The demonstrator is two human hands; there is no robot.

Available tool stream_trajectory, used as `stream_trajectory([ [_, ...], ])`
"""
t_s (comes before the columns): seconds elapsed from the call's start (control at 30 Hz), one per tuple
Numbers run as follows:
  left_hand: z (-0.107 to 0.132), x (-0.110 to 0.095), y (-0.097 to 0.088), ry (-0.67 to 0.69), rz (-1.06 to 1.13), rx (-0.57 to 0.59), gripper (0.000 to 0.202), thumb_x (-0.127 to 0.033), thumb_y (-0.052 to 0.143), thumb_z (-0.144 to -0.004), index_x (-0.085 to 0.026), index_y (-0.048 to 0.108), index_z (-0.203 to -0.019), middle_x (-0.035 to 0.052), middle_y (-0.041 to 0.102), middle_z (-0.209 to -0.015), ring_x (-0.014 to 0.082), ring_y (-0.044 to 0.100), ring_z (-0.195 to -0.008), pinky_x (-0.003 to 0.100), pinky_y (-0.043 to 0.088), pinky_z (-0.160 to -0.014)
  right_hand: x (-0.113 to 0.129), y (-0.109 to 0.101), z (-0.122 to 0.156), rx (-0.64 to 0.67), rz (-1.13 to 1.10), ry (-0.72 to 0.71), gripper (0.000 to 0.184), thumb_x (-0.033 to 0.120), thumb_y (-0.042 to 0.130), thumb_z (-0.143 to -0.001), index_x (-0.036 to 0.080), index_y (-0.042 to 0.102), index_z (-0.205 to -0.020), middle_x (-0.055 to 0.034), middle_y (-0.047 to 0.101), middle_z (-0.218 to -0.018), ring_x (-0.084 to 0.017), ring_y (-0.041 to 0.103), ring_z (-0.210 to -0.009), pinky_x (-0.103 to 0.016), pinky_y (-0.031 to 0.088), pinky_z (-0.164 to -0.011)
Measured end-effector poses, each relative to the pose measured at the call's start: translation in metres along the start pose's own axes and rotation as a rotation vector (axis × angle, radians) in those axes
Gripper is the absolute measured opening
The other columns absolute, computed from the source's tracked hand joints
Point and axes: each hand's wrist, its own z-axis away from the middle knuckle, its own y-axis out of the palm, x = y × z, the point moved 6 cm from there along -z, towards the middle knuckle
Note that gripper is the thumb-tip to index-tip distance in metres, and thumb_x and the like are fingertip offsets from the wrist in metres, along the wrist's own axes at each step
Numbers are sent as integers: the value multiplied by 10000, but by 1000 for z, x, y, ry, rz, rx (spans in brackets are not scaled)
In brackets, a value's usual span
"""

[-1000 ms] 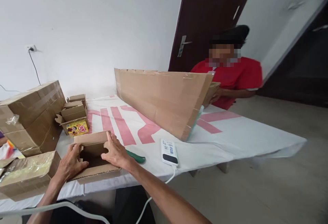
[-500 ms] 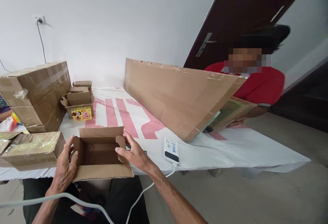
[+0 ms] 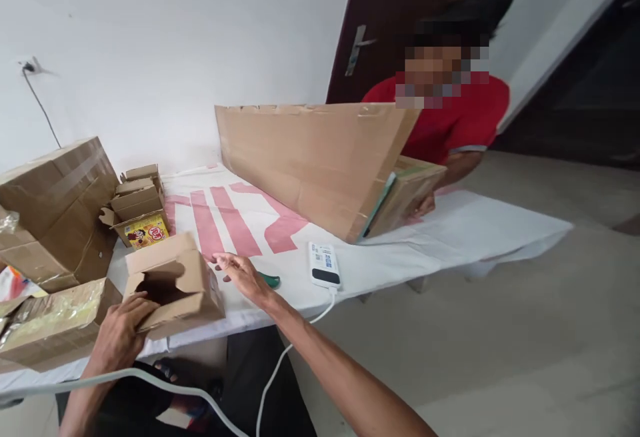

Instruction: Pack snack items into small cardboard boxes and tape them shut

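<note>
A small brown cardboard box point(image 3: 193, 317) sits at the front edge of the table, tilted, its top partly open. One end flap lies folded inward over the opening; the inside is dark. My left hand point(image 3: 120, 330) grips the box's left side, fingers over the rim and thumb hidden. Just right of the box is my right hand point(image 3: 243, 277), fingers apart and holding nothing; it looks slightly off the box. Partly behind that hand lies a green object point(image 3: 271, 280), its kind unclear. A white handheld device point(image 3: 324, 265) with a cable rests farther right.
Small open cartons point(image 3: 137, 203), the front one with a yellow printed side, stand in a row behind. Large taped boxes point(image 3: 60, 210) and a lower taped box point(image 3: 60, 320) are at left. A tall cardboard panel point(image 3: 310, 163) separates me from a person in red point(image 3: 480, 117), whose hand touches another box.
The box has turned and tipped, and its right end flap is now folded inward. My right hand has let go and moved off its right side. The camera view has shifted right.
</note>
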Motion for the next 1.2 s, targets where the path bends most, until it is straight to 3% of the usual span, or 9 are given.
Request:
stream_trajectory([
  [0.13,2,39,-20,84,104,-164,340,-266,543,-942,-260,823,-1135,84,835,-1135,293,746,-1211,356,637,-974,-10,-24,8,-110,-65,-60,537,623,583,-944,184,757,-1199,-127,783,-1182,-288,714,-1086,-417,586,-870],
  [0.27,13,52,-33,122,189,-196,346,-463,580,-1007,-255,827,-1129,97,829,-1165,307,752,-1204,379,644,-1000,-17,-28,22,-146,-46,-95,368,458,613,-948,178,759,-1136,-104,788,-1114,-246,717,-1003,-386,556,-884],
  [0.43,20,51,-36,102,245,-193,361,-515,641,-984,-263,822,-1169,97,816,-1216,318,731,-1244,409,644,-1016,-6,-11,36,-120,-37,-234,204,299,646,-931,209,743,-1087,-71,752,-1125,-213,694,-1018,-328,542,-830],
  [0.57,19,50,-36,108,230,-181,347,-486,649,-983,-260,822,-1183,103,811,-1227,326,722,-1259,417,642,-1021,11,10,43,-29,-21,-381,243,256,738,-895,221,723,-1135,-61,714,-1112,-199,662,-982,-320,540,-820],
  [0.67,18,50,-36,122,207,-172,318,-445,629,-994,-259,833,-1153,107,815,-1210,328,712,-1275,425,629,-1043,16,18,41,8,-6,-412,246,244,789,-882,228,729,-1121,-39,690,-1035,-185,647,-917,-324,540,-831],
  [0.93,15,46,-38,124,197,-158,299,-439,646,-982,-266,840,-1130,98,821,-1201,304,731,-1247,381,617,-1054,15,22,30,27,2,-509,157,325,787,-927,199,778,-1019,-45,677,-942,-168,652,-817,-305,552,-776],
  [1.2,15,50,-34,106,208,-137,299,-454,685,-945,-264,841,-1116,97,828,-1181,306,743,-1224,375,621,-1044,17,22,29,-4,69,-581,207,392,720,-983,202,795,-948,-79,717,-933,-189,686,-796,-322,577,-746],
])
